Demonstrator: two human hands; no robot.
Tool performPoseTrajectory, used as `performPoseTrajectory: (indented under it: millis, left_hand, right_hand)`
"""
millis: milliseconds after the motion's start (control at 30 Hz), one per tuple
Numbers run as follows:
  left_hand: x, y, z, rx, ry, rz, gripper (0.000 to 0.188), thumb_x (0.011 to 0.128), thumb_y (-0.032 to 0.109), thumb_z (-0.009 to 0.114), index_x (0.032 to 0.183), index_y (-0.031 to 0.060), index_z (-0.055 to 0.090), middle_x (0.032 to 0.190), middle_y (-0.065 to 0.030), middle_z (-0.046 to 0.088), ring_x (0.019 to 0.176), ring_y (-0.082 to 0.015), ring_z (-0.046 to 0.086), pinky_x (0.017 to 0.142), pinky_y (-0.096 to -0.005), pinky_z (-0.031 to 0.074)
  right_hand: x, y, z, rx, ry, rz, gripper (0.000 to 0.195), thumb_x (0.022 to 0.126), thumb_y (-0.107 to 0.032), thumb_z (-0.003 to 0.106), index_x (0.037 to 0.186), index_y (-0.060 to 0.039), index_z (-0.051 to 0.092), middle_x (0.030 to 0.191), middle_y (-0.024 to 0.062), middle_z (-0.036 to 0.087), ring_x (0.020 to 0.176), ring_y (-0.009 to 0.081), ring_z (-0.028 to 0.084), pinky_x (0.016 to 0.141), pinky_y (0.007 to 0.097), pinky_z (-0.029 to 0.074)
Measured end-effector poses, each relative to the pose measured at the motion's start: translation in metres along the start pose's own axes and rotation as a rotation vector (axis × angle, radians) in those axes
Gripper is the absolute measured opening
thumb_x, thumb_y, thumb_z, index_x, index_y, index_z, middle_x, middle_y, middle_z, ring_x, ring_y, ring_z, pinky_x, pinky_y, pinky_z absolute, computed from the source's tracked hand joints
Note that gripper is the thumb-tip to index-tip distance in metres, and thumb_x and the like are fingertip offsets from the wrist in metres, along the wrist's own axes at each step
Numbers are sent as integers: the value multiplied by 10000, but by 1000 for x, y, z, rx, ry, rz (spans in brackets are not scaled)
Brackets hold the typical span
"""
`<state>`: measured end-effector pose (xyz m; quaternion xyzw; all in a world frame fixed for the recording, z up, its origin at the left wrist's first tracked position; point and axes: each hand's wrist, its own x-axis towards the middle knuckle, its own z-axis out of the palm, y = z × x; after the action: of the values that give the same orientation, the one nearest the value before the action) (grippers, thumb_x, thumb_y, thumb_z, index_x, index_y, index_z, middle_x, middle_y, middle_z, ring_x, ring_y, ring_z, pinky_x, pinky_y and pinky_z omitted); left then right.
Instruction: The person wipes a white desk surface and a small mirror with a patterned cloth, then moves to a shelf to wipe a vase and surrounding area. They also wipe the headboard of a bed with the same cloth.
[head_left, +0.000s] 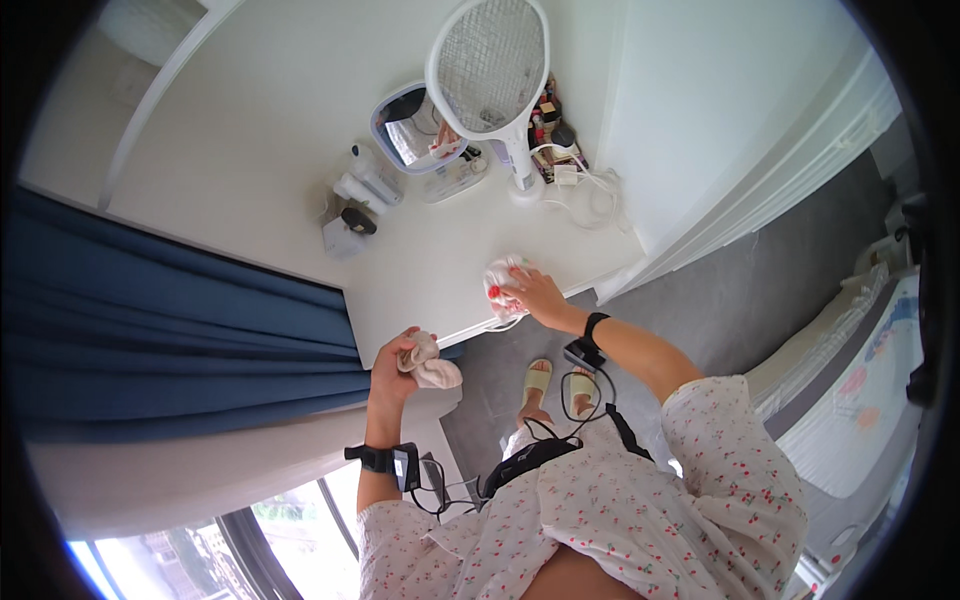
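My left hand (393, 369) is closed around a small bundle of beige and pale pink cloth (438, 373), held just off the front left corner of the white tabletop (420, 289). At the table's front edge lies a crumpled white cloth with red patterns (504, 274). My right hand (541, 298) rests on that cloth from the right, fingers spread over it; whether the fingertips grip it is hard to tell. A thin white loop hangs from the cloth over the edge.
Behind stand a white electric mosquito swatter (519, 161), a framed mirror (401, 159), white bottles (375, 176), a white box (341, 238) and a cosmetics box (551, 124) beside a coiled white cable (600, 196). Blue curtains (180, 322) hang at the left.
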<state>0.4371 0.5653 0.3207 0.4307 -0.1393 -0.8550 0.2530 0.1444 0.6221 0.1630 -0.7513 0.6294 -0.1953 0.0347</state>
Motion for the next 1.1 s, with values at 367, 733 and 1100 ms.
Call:
performPoseTrajectory:
  millis: [367, 733, 1100]
  left_hand:
    - [43, 3, 79, 326, -408, -268, 390, 690, 61, 557, 1076, 53, 500, 1014, -206, 588, 884, -305, 603, 705, -412, 529]
    - [90, -185, 283, 764, -1010, -901, 575, 797, 87, 572, 1330, 109, 357, 1039, -214, 575, 844, -270, 608, 666, -364, 526]
    - [75, -414, 416, 1108, -1132, -1073, 388, 832, 160, 516, 1203, 63, 460, 1062, -117, 599, 885, -266, 620, 668, -424, 525]
  right_hand:
    - [-114, 29, -78, 344, -206, 619, 329, 902, -325, 474, 1051, -32, 486, 804, 249, 582, 746, 410, 579, 662, 462, 454]
    - [-283, -14, -216, 460, 762, 1235, 366, 904, -391, 452, 961, -61, 600, 801, 157, 630, 725, 332, 598, 657, 400, 451]
    - [-419, -4, -289, 518, 995, 1212, 353, 921, -342, 431, 1020, -32, 570, 921, 179, 620, 813, 315, 598, 752, 378, 463]
